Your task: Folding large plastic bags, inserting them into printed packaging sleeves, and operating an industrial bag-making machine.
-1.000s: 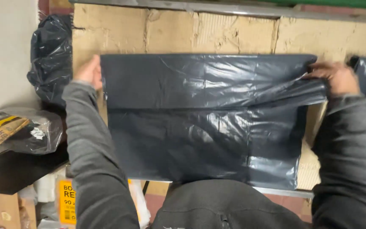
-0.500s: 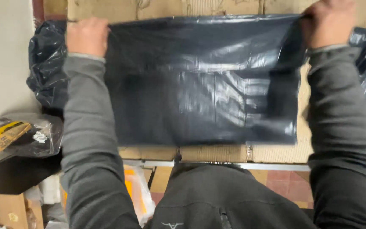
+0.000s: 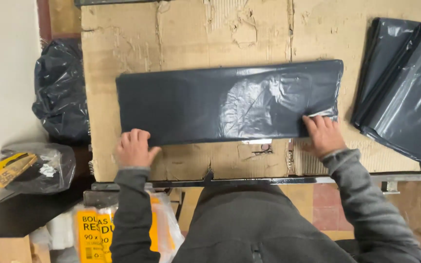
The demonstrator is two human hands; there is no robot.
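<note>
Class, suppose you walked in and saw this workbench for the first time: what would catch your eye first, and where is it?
First, the long dark folded plastic bag lying flat across the middle of the cardboard-covered table, with the left hand and the right hand pressing its near corners. Next, the stack of folded bags at the right edge, and the yellow-labelled packs below the table on the left.
</note>
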